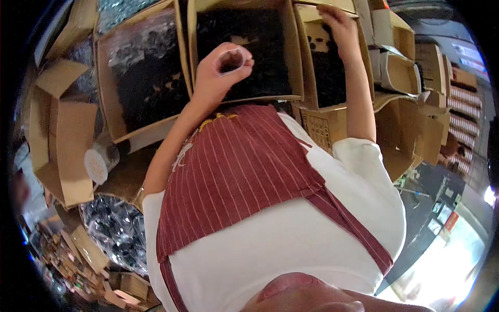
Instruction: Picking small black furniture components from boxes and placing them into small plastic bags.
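My left hand (214, 70) is closed around a clear plastic bag (240, 53), whose round mouth faces up. It is held above the near part of the middle cardboard box (297, 62), which holds a mass of small black parts (270, 39). Over the far end of the narrower box on the right (364, 78) is my right hand (343, 28). Its fingers stretch toward the upper left, and nothing shows in them. More small black parts (327, 73) lie in that box, below the hand.
A left-hand box (112, 109) holds black parts and clear bags. Open cartons (78, 151) stand at the left, near a roll with a white round end (96, 166). Clear bags of dark pieces (114, 229) lie lower left. Smaller boxes (400, 73) stand at the right.
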Demonstrator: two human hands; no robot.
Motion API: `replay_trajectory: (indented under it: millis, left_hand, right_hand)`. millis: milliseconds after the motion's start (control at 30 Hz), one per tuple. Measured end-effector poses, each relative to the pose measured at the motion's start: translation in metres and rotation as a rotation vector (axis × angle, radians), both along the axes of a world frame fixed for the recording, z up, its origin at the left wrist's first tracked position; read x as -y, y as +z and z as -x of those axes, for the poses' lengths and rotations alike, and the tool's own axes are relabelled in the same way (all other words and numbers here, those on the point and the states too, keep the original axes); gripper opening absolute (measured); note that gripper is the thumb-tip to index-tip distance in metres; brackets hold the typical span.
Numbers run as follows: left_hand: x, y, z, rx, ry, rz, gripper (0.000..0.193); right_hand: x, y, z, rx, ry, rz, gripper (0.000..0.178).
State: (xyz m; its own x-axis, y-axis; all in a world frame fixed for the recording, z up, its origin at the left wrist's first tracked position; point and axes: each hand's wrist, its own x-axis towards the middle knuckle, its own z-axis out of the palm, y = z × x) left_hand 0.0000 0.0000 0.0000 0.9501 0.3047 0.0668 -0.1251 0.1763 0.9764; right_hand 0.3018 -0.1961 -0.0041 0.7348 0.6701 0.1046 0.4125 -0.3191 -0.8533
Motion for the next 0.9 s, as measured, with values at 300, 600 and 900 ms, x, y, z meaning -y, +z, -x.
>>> replay_trajectory:
  millis: [300, 600, 900]
  left_hand:
    - [0.005, 0.002, -0.012, -0.136, 0.004, 0.136, 0.018]
    - [0.002, -0.001, -0.007, -0.244, 0.048, 0.047, 0.015]
    - [0.006, 0.000, -0.013, -0.254, 0.068, 0.117, 0.013]
  right_hand:
    - [0.066, -0.145, 0.003, 0.440, 0.530, 0.757, 0.075]
    - [0.061, -0.078, 0.025, 0.126, 0.049, 0.464, 0.047]
    - [0.055, -0.002, 0.034, -1.199, -0.310, -0.546, 0.035]
